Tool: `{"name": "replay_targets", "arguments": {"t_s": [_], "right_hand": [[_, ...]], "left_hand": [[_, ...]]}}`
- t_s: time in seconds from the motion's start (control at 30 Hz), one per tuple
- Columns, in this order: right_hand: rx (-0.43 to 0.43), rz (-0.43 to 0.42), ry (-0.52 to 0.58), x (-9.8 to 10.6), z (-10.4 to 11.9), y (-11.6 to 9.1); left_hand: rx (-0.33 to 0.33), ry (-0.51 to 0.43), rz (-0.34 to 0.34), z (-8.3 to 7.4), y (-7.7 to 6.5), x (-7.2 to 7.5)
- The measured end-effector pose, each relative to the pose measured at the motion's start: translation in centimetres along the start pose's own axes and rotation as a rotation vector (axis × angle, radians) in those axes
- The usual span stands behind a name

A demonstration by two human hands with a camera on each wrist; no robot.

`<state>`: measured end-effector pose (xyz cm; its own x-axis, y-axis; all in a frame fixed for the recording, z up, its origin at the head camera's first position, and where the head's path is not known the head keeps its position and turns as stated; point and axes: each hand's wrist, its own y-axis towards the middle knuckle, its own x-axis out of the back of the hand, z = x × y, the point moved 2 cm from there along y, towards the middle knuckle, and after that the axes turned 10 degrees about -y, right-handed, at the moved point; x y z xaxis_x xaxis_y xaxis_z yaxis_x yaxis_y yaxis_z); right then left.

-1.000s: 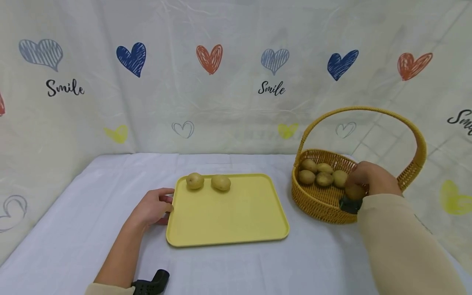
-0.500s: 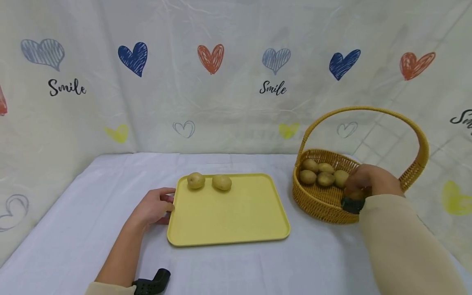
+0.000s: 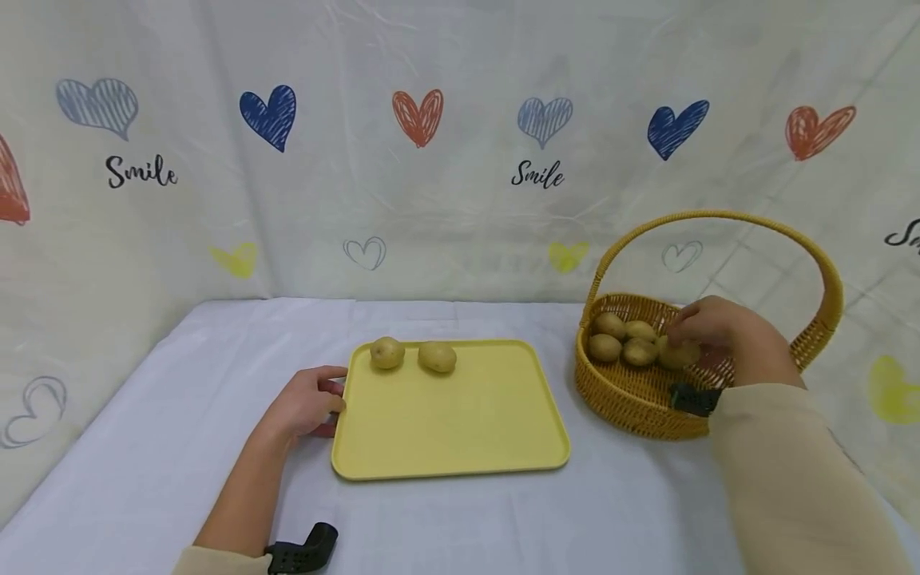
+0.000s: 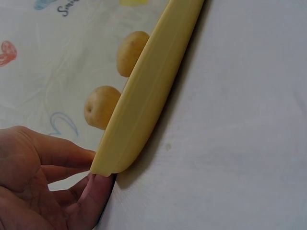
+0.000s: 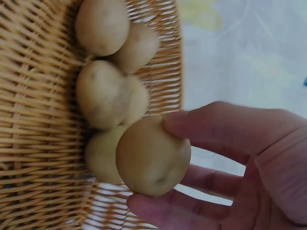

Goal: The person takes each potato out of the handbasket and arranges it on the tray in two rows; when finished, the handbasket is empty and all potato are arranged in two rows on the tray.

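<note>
In the head view, my right hand (image 3: pixel 719 327) is over the right side of a wicker basket (image 3: pixel 625 411). It pinches a potato (image 5: pixel 153 155) between thumb and fingers, clear in the right wrist view. Several more potatoes (image 5: pixel 100 93) lie in the basket behind the held one. At the left edge of a yellow tray (image 3: pixel 453 423), my left hand (image 3: pixel 305 403) grips the rim. The left wrist view shows its fingertips (image 4: pixel 98 184) tucked under that rim. Two potatoes rest on the tray along its far side, a rounder one (image 3: pixel 387 353) and a longer one (image 3: pixel 437 357).
The basket's tall arched handle (image 3: pixel 719 214) rises over its opening, close to my right forearm. White cloth (image 3: pixel 460 527) covers the table. Behind it hangs a pale curtain (image 3: pixel 460 200) printed with hearts and words.
My right hand has risen from low inside the basket, bringing the potato up into sight. My left hand keeps its hold on the tray. The head view has shifted slightly.
</note>
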<state>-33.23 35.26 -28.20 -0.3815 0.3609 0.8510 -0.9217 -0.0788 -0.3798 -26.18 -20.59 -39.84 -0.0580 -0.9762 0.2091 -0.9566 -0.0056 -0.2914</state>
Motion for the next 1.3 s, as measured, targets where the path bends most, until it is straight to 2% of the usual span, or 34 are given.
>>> {"name": "replay_targets", "arguments": {"t_s": [0.3,0.57,1.3], "right_hand": [[0.115,-0.041,0.054,-0.2,1.5,-0.5],[0.181,-0.093,0.124,-0.2,2.4,-1.1],[0.222,-0.291,0.052,0.5,6.4,-3.5]], "left_hand": [[0.0,0.006,0.003,0.1,-0.1,0.0],[-0.009,0.0,0.001,-0.1,0.0,-0.1],[0.008,0.019,-0.01,0.1,-0.2,-0.4]]}}
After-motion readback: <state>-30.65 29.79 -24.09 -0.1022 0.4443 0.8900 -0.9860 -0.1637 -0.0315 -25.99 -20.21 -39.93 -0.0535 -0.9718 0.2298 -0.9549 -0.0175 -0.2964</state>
